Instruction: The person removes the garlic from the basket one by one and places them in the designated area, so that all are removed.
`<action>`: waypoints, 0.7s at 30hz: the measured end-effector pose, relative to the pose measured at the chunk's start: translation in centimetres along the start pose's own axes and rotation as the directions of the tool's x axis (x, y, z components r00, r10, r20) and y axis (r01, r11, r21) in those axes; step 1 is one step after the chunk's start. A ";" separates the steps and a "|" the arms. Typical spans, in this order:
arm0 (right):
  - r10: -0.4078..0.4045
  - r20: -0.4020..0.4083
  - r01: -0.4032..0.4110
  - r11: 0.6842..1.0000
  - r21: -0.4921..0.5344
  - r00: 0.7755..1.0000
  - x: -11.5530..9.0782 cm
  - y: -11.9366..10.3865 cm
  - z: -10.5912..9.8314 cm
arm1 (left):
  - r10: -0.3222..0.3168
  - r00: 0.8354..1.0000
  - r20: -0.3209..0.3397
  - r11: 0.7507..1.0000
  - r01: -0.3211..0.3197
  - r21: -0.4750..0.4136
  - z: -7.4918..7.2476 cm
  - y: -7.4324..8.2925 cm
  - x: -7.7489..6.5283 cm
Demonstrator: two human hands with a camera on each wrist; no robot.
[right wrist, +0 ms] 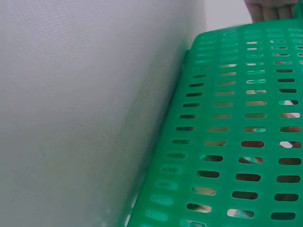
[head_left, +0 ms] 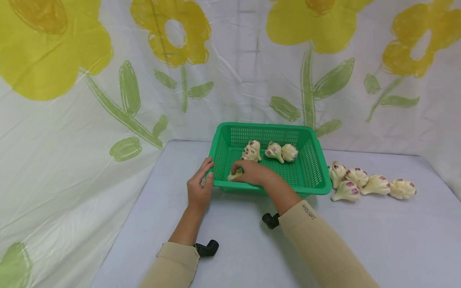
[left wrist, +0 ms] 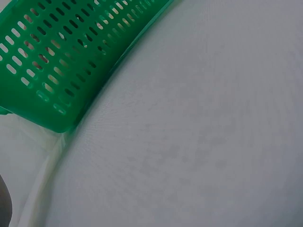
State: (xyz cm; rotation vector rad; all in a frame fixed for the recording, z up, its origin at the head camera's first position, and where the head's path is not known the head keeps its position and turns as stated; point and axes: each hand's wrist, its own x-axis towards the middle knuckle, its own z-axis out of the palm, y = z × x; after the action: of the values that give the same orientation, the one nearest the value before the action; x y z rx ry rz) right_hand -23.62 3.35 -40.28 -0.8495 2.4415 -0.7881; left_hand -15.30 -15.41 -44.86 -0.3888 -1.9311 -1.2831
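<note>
A green slotted plastic basket [head_left: 268, 188] stands at the table's far edge. My right hand [head_left: 250, 171] reaches over its front rim and pinches a cream garlic bulb [head_left: 235, 175] in the front left corner. My left hand [head_left: 199, 188] rests against the basket's left side, its fingers fairly straight and the thumb by the front corner. Behind the right hand lie purple-marked garlic bulbs [head_left: 251, 150], and two more bulbs [head_left: 275, 151] sit side by side at the middle. In the right wrist view, the slotted wall [right wrist: 246, 118] hides most of the inside; left-hand fingers [right wrist: 270, 10] show beyond it.
Several garlic bulbs [head_left: 376, 185] lie in a group on the table [head_left: 230, 256], just right of the basket. A white sheet [head_left: 237, 96] with yellow flowers hangs close behind the basket and down the left side.
</note>
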 end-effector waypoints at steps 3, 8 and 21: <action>0.012 0.001 -0.012 1.000 0.003 1.000 0.0 0.1 0.0 | 0.000 1.000 0.003 1.000 0.000 -0.003 0.0 -0.1 0.0; 0.037 0.021 -0.038 0.999 0.008 0.999 0.2 0.2 0.1 | 0.002 1.000 0.006 1.000 -0.002 -0.002 0.0 0.0 0.0; 0.063 0.082 -0.059 0.997 -0.059 0.995 0.4 0.3 -0.1 | 0.000 1.000 -0.002 1.000 0.000 -0.001 0.0 0.0 0.0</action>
State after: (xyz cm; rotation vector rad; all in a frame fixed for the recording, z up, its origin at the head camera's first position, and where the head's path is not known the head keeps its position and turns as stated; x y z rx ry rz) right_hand -24.08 3.34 -40.48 -0.8076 2.4136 -0.6514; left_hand -15.30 -15.40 -44.80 -0.3880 -1.9290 -1.2835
